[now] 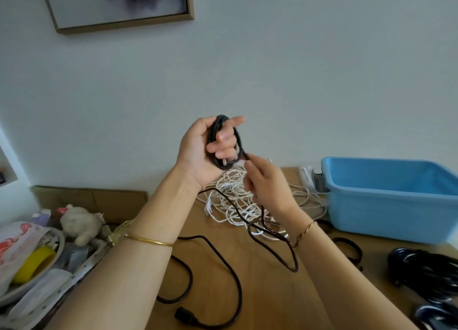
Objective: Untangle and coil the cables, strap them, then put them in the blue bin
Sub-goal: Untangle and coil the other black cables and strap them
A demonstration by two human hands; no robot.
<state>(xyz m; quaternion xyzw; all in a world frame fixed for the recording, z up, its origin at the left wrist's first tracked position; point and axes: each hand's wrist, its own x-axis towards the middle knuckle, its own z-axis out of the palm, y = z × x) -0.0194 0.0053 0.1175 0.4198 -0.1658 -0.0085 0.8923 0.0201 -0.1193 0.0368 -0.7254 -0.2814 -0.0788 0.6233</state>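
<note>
Left hand [198, 151]: raised at frame centre; fingers [223, 136] are curled round a black coil [218, 124], held above the desk [272, 305].
Right hand [267, 183]: just lower right of the coil; the loose run [272, 250] is pinched where it leaves the coil.
Loose run: draped down onto the desk at centre.
White cables [233, 198]: tangled on the desk behind the hands.
Bin [386, 193]: blue, on the desk at the right edge.
Black bundles [426, 270]: 2 seen at lower right, below the bin.
</note>
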